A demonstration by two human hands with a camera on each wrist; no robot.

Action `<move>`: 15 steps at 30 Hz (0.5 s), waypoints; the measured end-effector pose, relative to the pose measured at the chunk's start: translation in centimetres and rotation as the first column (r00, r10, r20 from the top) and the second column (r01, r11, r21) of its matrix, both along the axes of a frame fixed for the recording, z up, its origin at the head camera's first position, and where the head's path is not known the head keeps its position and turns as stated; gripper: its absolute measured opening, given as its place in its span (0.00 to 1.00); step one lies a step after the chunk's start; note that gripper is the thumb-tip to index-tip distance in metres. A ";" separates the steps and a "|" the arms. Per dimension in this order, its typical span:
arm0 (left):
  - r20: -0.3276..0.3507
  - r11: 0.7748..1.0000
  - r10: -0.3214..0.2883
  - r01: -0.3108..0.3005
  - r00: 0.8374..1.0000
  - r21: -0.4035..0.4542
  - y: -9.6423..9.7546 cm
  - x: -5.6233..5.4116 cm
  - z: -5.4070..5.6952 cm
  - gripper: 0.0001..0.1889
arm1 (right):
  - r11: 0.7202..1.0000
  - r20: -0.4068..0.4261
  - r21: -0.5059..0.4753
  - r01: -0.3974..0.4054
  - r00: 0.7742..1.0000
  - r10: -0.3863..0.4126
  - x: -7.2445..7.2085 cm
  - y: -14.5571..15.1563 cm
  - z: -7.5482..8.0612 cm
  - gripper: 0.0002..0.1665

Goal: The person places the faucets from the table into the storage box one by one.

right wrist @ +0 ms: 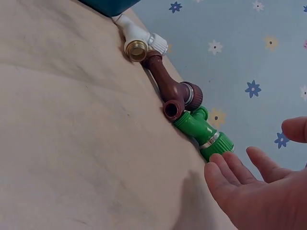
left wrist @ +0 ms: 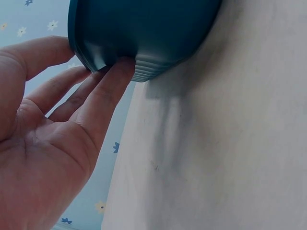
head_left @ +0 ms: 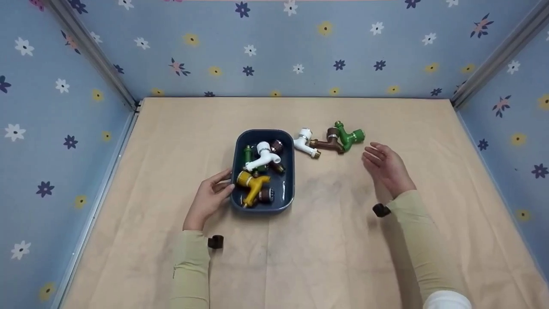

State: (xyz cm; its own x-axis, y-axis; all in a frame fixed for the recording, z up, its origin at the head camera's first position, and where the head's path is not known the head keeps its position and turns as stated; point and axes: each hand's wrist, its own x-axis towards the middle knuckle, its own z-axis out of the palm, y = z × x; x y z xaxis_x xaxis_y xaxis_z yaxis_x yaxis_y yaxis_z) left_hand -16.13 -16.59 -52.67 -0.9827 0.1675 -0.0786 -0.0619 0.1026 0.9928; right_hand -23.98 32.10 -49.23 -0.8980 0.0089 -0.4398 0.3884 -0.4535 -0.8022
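A left hand point(head_left: 208, 199), fingers slightly parted, touches a dark-blue tub point(head_left: 268, 210) holding a green tap point(head_left: 248, 154), yellow tap point(head_left: 255, 185), white tap point(head_left: 265, 158) and brown taps point(head_left: 277, 146), partly overlapping; beside it on the table point(head_left: 321, 240) lie a brass-threaded white faucet point(head_left: 303, 145), brown faucet point(head_left: 330, 145) and glossy green faucet point(head_left: 348, 138), near a right hand point(head_left: 389, 168), fingers relaxed, thumb apart.

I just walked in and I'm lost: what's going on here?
A person's left hand touches the side of a dark blue tub containing a yellow tap, a white tap and others. The right hand, holding nothing, is beside a green tap, which lies with a brown tap and another white tap on the table, right of the tub.
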 end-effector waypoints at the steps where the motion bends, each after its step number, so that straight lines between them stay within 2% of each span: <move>1: -0.001 1.000 0.004 -0.004 1.000 0.001 0.0 0.0 0.0 0.27 | 1.000 0.006 0.007 -0.003 1.000 0.003 -0.2 0.1 0.0 0.33; 10: 0.022 0.999 0.010 -0.010 1.000 0.031 0.1 0.2 0.1 0.26 | 1.000 0.013 -0.005 -0.026 1.000 0.026 -1.9 0.8 -0.2 0.33; 15: 0.017 0.999 0.005 -0.006 1.000 0.037 0.1 0.2 0.2 0.26 | 0.999 0.010 0.039 -0.035 0.999 0.035 -2.9 1.0 -0.2 0.34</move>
